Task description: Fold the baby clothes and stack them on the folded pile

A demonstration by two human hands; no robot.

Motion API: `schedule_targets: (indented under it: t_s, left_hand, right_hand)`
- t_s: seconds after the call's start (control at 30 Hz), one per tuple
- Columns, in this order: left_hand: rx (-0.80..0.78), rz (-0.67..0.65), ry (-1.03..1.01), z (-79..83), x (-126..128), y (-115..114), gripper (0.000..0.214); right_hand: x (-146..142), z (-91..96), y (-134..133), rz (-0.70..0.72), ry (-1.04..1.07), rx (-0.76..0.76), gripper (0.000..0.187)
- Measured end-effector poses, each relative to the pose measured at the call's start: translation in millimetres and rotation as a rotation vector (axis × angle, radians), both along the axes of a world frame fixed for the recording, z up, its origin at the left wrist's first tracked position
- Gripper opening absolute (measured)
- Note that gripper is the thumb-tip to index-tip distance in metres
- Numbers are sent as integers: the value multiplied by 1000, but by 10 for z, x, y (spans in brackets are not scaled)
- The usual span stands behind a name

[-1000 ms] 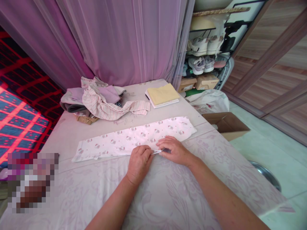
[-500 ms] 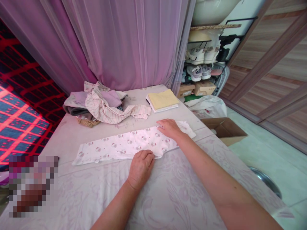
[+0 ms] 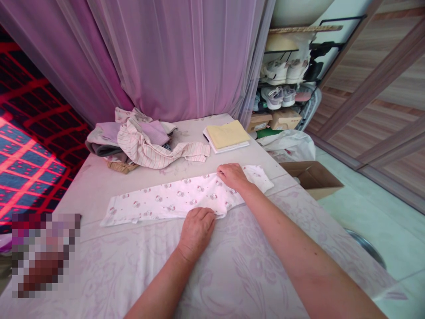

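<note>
White pants (image 3: 159, 201) with a small cartoon print lie folded lengthwise into a long strip across the bed, the narrow leg ends to the left. My left hand (image 3: 197, 226) is closed on their near edge by the crotch bulge, its fingertips partly hidden. On the far edge, to the right of the middle, my right hand (image 3: 232, 176) has its fingers curled over the cloth. Between the two hands the fabric is slightly puckered. The wider waist end sticks out past my right hand.
Behind the pants, a heap of clothes (image 3: 142, 141) rests on a wicker basket (image 3: 121, 167). A folded yellow cloth (image 3: 229, 134) lies on white fabric at the far right. Beyond the bed's right edge are a cardboard box (image 3: 315, 177), a shoe rack (image 3: 282, 84) and a metal basin (image 3: 365, 246).
My right hand's fingers have drawn in and curled more over the far edge of the pants. The left hand stays in nearly the same spot. The view has shifted slightly.
</note>
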State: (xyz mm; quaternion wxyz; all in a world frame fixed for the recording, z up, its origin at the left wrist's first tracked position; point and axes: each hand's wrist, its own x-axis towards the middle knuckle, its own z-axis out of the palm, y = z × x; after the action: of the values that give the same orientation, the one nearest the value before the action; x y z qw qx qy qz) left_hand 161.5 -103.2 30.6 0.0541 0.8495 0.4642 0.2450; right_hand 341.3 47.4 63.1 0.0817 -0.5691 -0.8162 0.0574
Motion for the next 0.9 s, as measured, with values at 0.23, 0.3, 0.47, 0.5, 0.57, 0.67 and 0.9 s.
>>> schedule_targets:
  t_s: [0.23,0.3,0.47,0.5,0.57,0.67,0.9]
  left_hand:
    - [-58,44,36,16,9,10,16]
    - [-47,21,43,18,4,17,24]
    - [-45,-54,28,58,11,30,19]
    - [-50,-54,23,72,23,32,17]
    - [-60,-56,18,101,58,37,15]
    - [-80,-54,33,124,126,47,17]
    - [-96,-47,74,64,205,83,18]
  right_hand:
    - [74,-61,-322,19,158,135,26]
    - [129,-98,-504,62,212,143,21]
    - [292,-223,-873,188,278,113,12]
    - [316,-238,-908,193,297,118,12]
    - [355,-247,-938,191,344,146,15]
    - [452,-214,-911,108,384,213,21]
    - [1104,-134,-815,-621,281,365,30]
